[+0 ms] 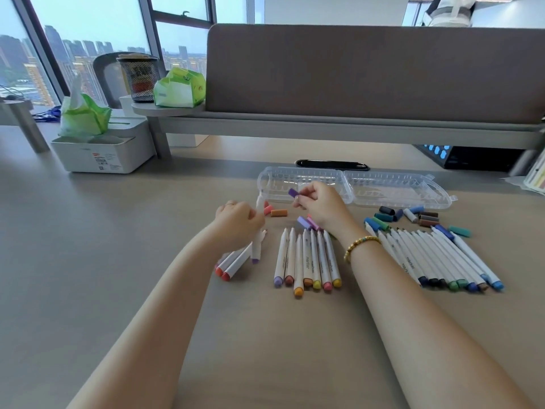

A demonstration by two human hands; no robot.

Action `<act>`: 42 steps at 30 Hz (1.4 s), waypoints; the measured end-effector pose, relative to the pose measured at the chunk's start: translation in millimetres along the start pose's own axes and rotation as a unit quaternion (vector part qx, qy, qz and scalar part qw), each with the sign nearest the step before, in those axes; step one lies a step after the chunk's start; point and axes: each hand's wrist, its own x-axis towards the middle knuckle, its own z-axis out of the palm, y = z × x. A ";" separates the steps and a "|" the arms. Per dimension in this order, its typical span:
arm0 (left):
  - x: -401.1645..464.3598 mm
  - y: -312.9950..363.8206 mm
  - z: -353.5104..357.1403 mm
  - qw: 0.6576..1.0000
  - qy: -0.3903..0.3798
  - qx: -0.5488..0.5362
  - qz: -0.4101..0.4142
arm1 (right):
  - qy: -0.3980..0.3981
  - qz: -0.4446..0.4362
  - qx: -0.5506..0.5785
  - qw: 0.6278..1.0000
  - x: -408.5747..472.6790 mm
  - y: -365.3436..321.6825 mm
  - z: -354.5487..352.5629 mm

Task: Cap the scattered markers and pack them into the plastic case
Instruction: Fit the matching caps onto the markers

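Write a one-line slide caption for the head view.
Left hand holds a purple-ended marker; right hand pinches a purple cap.

A clear plastic case [354, 187] lies open and flat at the back of the desk; white uncapped markers [309, 261] lie in rows in front of it, coloured ends toward the viewer; loose caps [413, 216] sit scattered between; one purple cap [292, 193] is pinched above the case; one purple-ended marker [257, 240] is held upright.
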 end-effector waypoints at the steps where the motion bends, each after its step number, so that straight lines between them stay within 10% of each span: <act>1: 1.6 0.4 -1.4 0.998 0.005 -0.061 -0.011 | -0.005 0.000 0.043 0.999 -1.7 -2.1 -3.2; 6: -5.6 9.5 -6.1 0.909 -0.068 -0.406 -0.059 | -0.026 0.018 0.213 0.977 -4.3 -3.3 -9.9; 28: -2.1 -6.7 -2.3 0.917 -0.118 -0.378 -0.050 | -0.037 -0.023 0.216 0.975 -7.3 -11.0 -4.0; 42: 3.4 -2.6 -2.2 0.953 0.018 -0.300 -0.033 | 0.006 -0.072 0.155 0.985 -8.2 -27.5 11.0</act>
